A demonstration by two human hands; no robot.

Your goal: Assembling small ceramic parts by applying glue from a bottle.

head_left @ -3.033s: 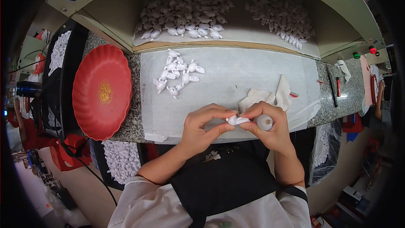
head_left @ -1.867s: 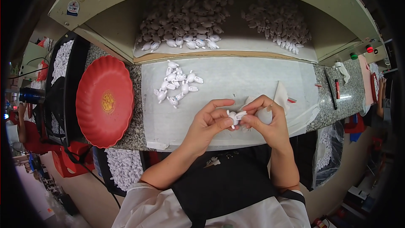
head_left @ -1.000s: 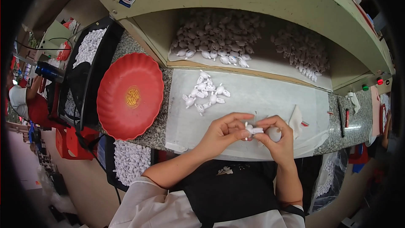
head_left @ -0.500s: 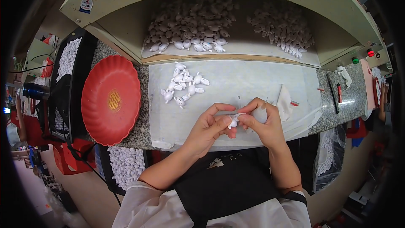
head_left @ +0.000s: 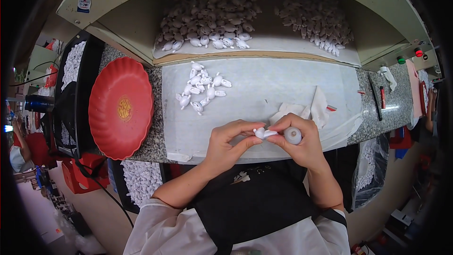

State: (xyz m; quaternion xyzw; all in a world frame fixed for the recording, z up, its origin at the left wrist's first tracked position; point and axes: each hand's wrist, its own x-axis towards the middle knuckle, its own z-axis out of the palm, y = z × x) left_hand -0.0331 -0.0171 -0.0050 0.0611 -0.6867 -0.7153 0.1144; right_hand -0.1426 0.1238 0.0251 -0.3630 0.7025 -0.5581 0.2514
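Your hands have drifted slightly right along the near edge of the white mat (head_left: 264, 85).
Left hand (head_left: 226, 141) pinches the small white figurine (head_left: 261, 133); right hand (head_left: 299, 141) grips a small round-capped bottle (head_left: 292, 135) — hold both steady, touching tip lightly.

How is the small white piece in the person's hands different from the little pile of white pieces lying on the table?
The white piece is single and pinched between the left hand and right hand; the pile is many pieces lying loose, untouched. The held piece sits near the table's front edge, the pile farther back. Both look alike: small, white, rounded.
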